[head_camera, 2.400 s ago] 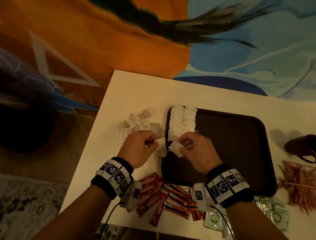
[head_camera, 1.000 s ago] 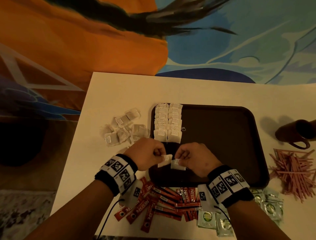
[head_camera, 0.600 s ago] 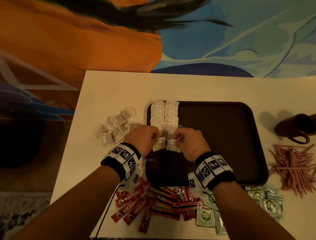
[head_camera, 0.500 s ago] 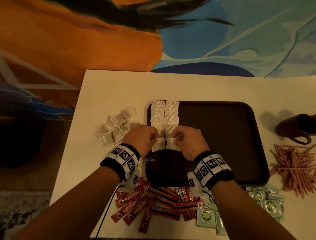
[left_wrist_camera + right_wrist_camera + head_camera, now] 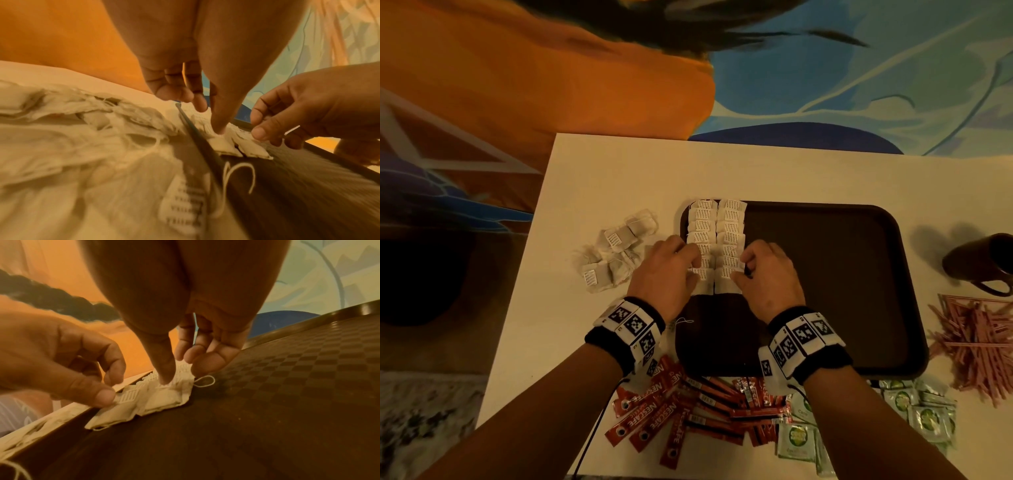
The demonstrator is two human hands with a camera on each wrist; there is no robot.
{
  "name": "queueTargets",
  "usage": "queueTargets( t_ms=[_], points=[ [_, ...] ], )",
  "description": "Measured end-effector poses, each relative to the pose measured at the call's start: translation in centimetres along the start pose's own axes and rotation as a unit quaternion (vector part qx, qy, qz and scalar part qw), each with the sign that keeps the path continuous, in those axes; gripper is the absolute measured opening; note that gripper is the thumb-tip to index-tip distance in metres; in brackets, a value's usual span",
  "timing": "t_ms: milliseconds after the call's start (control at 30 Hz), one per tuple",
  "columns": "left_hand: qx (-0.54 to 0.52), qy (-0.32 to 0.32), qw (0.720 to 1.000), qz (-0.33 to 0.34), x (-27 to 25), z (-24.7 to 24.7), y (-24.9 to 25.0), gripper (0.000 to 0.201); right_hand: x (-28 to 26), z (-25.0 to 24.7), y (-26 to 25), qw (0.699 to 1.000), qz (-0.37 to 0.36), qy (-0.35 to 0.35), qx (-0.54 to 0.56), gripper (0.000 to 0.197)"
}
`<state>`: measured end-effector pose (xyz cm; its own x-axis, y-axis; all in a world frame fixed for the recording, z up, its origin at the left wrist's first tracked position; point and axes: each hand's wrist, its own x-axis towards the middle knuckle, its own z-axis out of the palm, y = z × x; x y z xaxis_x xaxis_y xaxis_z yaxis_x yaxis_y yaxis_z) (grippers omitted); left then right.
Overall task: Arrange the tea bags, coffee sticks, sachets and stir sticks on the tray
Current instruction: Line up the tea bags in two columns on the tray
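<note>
Tray: dark brown rectangular plastic tray (image 5: 825, 274) on the white tabletop (image 5: 602, 178).
Placed tea bags: two neat columns of white paper tea bags (image 5: 717, 236) along the tray's left edge.
Left hand: left hand (image 5: 666, 274), fingers curled, thumb pinching the nearest bag of the left column (image 5: 703, 284).
Right hand: right hand (image 5: 768, 277), thumb and fingers pinching the nearest bag of the right column (image 5: 727, 282).
Loose tea bags: untidy heap of tea bags (image 5: 616, 250) left of the tray.
Coffee sticks: red coffee sticks (image 5: 688, 411) near the front edge.
Sachets: green sachets (image 5: 914, 411) at front right.
Stir sticks: pink stir sticks (image 5: 976, 342) right of the tray.
Mug: dark brown mug (image 5: 983, 263) beyond them.
</note>
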<state>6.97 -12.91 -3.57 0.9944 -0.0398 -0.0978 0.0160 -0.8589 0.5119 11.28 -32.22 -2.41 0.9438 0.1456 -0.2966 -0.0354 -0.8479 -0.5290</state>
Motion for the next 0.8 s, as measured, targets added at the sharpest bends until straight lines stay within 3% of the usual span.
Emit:
queueTargets(
  t_ms=[200,367,567,800],
  points=[
    [0.011,-0.024,0.999,0.02,-1.0,0.7,-0.2,0.015,-0.9,0.7,-0.1,0.999,0.016,-0.051,-0.011,0.025],
    [-0.019,-0.019,1.0,0.015,-1.2,0.0,-0.4,0.013,-1.2,0.2,-0.5,0.999,0.013,-0.044,-0.018,0.023],
    [-0.063,0.074,0.994,-0.051,-2.8,-3.7,-3.9,0.014,-3.2,0.1,-3.9,0.998,-0.042,-0.054,-0.01,0.017],
    [-0.046,0.052,0.988,-0.136,-6.9,-5.5,-7.4,0.017,-6.1,4.4,-8.5,0.978,-0.132,-0.138,-0.088,0.023]
  ],
)
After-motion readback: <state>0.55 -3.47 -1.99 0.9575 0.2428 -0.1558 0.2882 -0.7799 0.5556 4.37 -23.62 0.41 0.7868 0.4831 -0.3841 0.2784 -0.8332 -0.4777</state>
